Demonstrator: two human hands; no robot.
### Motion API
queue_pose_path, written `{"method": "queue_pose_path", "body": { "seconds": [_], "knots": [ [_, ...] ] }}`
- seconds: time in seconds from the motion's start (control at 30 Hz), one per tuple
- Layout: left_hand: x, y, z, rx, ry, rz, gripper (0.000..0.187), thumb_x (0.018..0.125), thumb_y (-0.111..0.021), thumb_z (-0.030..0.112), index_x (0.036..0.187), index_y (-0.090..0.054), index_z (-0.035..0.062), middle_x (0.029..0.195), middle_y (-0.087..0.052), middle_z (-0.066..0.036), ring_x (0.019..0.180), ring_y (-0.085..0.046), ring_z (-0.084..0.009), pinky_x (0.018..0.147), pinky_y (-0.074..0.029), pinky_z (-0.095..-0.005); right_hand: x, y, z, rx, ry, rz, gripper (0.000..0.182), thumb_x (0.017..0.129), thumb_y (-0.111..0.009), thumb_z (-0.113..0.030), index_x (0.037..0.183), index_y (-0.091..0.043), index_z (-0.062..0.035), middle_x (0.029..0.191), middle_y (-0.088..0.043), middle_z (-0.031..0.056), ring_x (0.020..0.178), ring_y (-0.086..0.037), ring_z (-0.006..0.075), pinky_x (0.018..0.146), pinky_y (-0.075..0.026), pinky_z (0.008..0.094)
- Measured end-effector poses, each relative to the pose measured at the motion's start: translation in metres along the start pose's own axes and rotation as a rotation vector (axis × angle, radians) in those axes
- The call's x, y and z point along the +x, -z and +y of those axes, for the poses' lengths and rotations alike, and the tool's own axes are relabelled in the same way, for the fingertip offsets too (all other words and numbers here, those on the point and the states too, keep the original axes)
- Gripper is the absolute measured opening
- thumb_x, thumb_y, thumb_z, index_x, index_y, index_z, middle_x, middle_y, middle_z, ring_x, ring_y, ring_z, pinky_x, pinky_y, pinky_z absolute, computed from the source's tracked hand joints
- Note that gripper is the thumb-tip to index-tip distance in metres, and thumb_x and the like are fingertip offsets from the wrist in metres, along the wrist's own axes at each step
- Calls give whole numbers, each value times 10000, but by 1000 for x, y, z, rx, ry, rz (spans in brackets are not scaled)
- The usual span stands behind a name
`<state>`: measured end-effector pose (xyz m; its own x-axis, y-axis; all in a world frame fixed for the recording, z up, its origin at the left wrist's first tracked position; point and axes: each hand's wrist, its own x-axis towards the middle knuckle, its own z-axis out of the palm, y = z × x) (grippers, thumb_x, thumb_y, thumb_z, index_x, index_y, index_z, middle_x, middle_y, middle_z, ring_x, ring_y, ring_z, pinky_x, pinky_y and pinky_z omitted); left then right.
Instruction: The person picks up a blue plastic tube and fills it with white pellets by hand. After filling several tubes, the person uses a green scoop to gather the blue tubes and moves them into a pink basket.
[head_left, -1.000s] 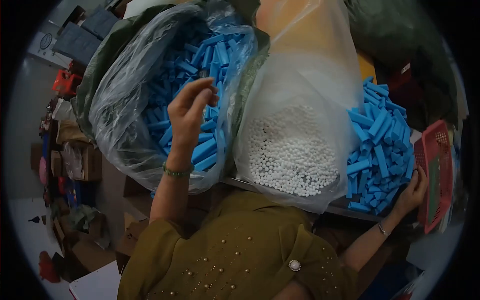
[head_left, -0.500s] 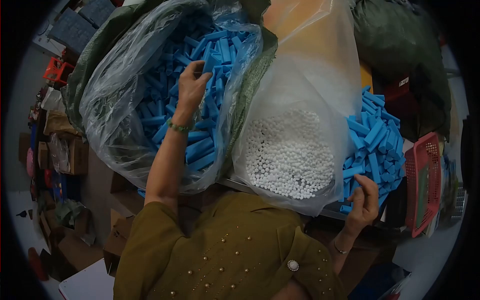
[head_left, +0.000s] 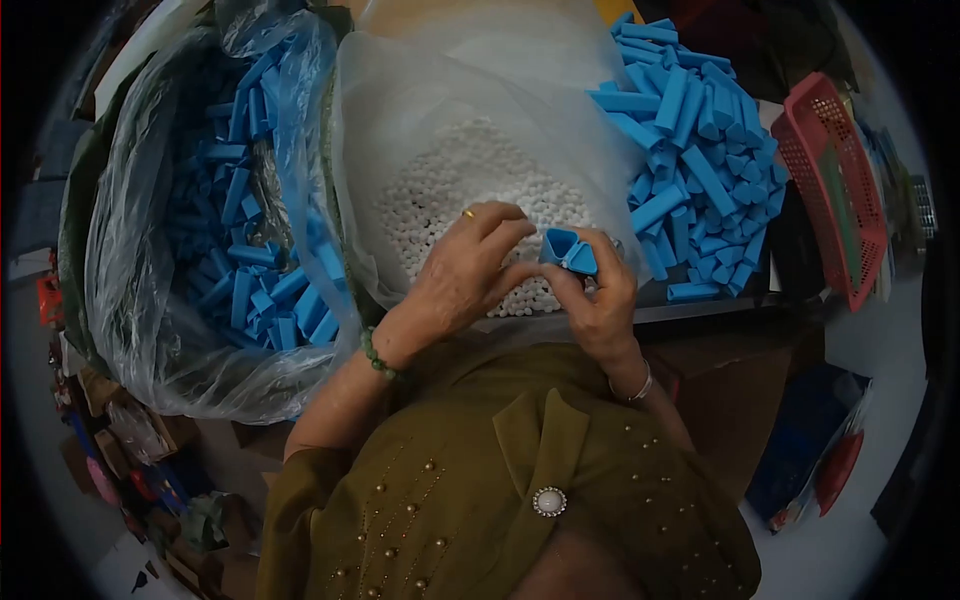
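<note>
- Through the head camera I look down on a person's two bare hands, meeting in front of an olive top (head_left: 460, 400) with a round pearl-like brooch (head_left: 549, 501).
- The right hand (head_left: 605, 305) grips small blue hollow pieces (head_left: 582, 260) between thumb and fingers; I make out two triangular openings, side by side and facing up toward me.
- The left hand (head_left: 455, 265), wearing a gold-coloured ring and a green beaded bracelet (head_left: 376, 355), comes in from the other side with fingers bent. Its thumb tip is just beside the gripped pieces; I cannot tell whether its fingertips pinch anything.
- Beneath and beyond both hands, a translucent bag (head_left: 450, 85) lies open, showing me a broad spread of small white balls (head_left: 480, 165).
- To my left, a green sack lined with crumpled clear plastic (head_left: 130, 250) holds many more blue pieces (head_left: 245, 190).
- To my right, a loose heap of blue pieces (head_left: 715, 170) rests on the work surface, against the bag's edge.
- Beyond that heap, a pink perforated basket (head_left: 800, 150) stands at the far right.
</note>
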<state>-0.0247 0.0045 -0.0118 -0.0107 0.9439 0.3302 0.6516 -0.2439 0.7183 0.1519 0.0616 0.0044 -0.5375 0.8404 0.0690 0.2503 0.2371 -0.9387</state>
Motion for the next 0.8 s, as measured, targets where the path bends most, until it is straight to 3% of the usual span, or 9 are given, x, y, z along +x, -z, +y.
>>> {"method": "queue_pose_path", "body": {
  "seconds": [0.03,0.1,0.17,0.3,0.37,0.5,0.57,0.73,0.8],
  "knots": [
    [10,-3,-8,152,-95,-5,461,742,-758,122,1131,-532,24,1062,-572,-136,1010,-555,-335,817,-473,-417,-4,6,5,-4,-1,5,268,792,-663,6,1053,-601,11,959,-593,93,763,-571,151,676,-463,276],
    [34,-17,-22,255,-89,-27,400,753,-728,148,1101,-569,29,1098,-569,-141,1079,-517,-345,894,-435,-453,-11,12,18,8,158,2,310,788,-695,-9,1074,-578,4,963,-604,129,787,-608,204,647,-485,293],
    [55,-40,-38,436,-209,-180,460,767,-704,179,1191,-570,62,1231,-520,-148,1163,-490,-346,957,-384,-468,-16,15,20,30,164,7,312,790,-692,-9,1080,-580,4,980,-608,133,824,-613,223,688,-488,304],
    [82,-89,-42,338,-269,-221,444,772,-659,219,1183,-582,67,1232,-525,-144,1210,-460,-353,992,-349,-482,-19,17,20,74,178,14,332,795,-686,-8,1111,-584,7,1029,-617,144,900,-623,250,774,-488,325],
    [76,-105,-53,341,-496,103,248,723,-665,195,936,-650,70,1072,-587,-135,1063,-531,-310,879,-418,-446,-18,20,18,57,188,14,338,797,-684,-6,1120,-585,11,1039,-616,144,904,-623,253,778,-489,325],
    [41,-80,-40,187,-352,-102,178,728,-640,158,878,-659,64,1047,-595,-107,1053,-540,-271,908,-405,-470,-16,26,19,-30,216,-18,362,800,-682,1,1150,-591,14,1051,-611,138,898,-624,256,754,-491,325],
    [34,-51,-18,284,-223,-401,149,739,-612,110,864,-665,48,1033,-602,-74,1052,-544,-243,941,-391,-491,-14,26,17,-34,172,-49,366,802,-678,-1,1157,-592,11,1044,-608,135,880,-622,251,731,-491,322],
    [-9,-25,-23,360,-224,-337,195,744,-625,82,932,-676,63,1093,-588,-82,1130,-527,-256,1006,-355,-512,-14,17,24,-109,94,-148,382,812,-668,-9,1187,-592,0,1027,-601,144,824,-617,267,670,-493,330],
    [-19,-7,-19,338,-222,-309,226,739,-647,84,963,-674,75,1103,-580,-90,1151,-519,-264,1018,-349,-515,-13,15,22,-215,66,-191,312,813,-667,-25,1119,-615,1,994,-599,147,832,-624,313,666,-495,367]
  ]
}}
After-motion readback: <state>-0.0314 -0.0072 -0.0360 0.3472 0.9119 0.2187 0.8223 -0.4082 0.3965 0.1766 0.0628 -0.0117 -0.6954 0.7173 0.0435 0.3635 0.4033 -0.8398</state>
